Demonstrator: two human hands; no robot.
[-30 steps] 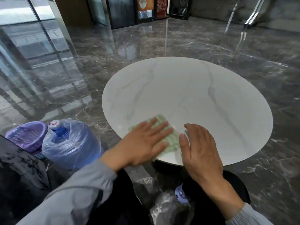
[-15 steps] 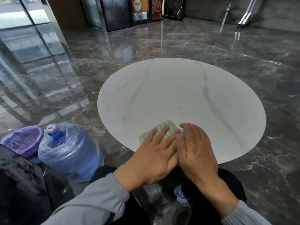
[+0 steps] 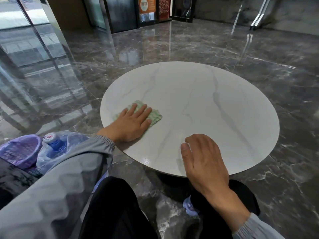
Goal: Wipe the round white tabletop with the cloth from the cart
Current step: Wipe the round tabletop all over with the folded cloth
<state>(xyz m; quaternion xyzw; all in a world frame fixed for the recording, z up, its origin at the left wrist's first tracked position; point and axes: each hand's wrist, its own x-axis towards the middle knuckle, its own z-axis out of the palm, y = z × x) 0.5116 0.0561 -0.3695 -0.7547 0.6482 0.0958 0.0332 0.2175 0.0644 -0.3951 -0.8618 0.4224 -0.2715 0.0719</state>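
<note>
On the white tabletop lies a pale green ribbed cloth.

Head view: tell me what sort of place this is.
Probably a commercial lobby or entrance hall: a wide polished dark marble floor, a tall glass wall on the left looking outdoors, and framed poster boards standing at the back.

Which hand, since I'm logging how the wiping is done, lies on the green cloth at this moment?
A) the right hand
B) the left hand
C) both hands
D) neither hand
B: the left hand lies flat, fingers straight, on the cloth at the left side of the table, while the right hand is at the near edge, clear of the cloth.
</note>
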